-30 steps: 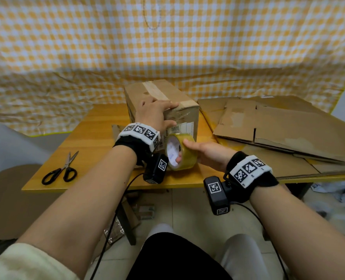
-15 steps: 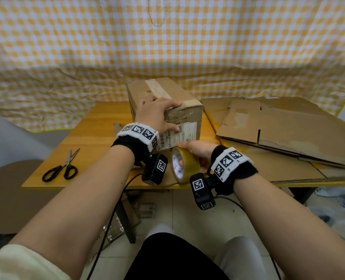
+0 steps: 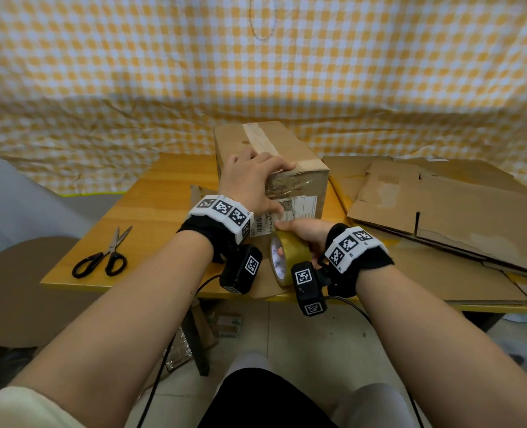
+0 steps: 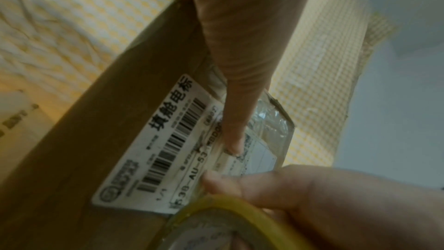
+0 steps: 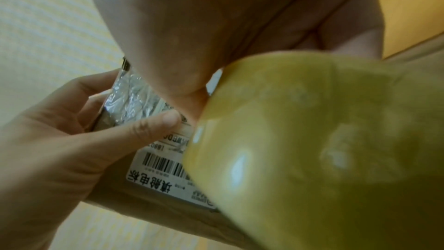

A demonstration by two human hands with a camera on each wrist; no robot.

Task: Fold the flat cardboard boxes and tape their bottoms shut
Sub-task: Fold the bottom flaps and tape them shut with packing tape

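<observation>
A folded cardboard box stands on the wooden table, with a tape strip along its top seam. My left hand wraps the box's near top edge: fingers on top, thumb pressing clear tape onto the white shipping label. Just below it, my right hand grips a yellowish tape roll against the box's near face. In the right wrist view the roll fills the frame, with crinkled clear tape beside my left thumb.
Black-handled scissors lie at the table's left front. A stack of flat cardboard boxes covers the table's right side. A yellow checked cloth hangs behind. A loose cardboard piece lies under the box's left side.
My right hand has carried the tape roll left and forward, up against the box's near face below my left thumb. My left hand has stayed on the box's top edge.
</observation>
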